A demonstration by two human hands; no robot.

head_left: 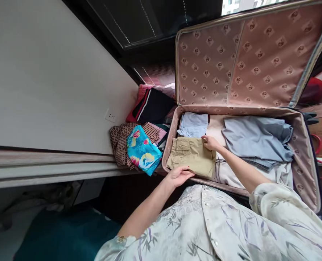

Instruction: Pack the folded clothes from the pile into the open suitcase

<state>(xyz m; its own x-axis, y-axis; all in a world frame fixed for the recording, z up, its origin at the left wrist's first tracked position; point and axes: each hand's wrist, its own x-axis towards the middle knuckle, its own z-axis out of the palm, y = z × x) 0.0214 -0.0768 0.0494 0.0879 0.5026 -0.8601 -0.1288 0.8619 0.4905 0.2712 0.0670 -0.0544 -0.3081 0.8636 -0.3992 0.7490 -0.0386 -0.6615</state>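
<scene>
A folded khaki garment with a flap pocket (195,154) lies flat in the left end of an open suitcase (304,156). My right hand (211,143) pinches its far edge near the right corner. Along the near edge rests my left hand (178,176), palm partly turned up, its thumb on the cloth and its fingers stretched out. Behind the khaki piece is a folded light blue garment (194,123). To the right, a grey-blue garment (256,136) lies on pale cloth (228,174).
The raised, pink-lined lid (245,61) stands at the back. Left of the suitcase is a heap with a blue floral cloth (144,150), a brown patterned garment (120,143) and a black striped garment (155,105). A white wall (46,79) with a socket (110,116) bounds the left.
</scene>
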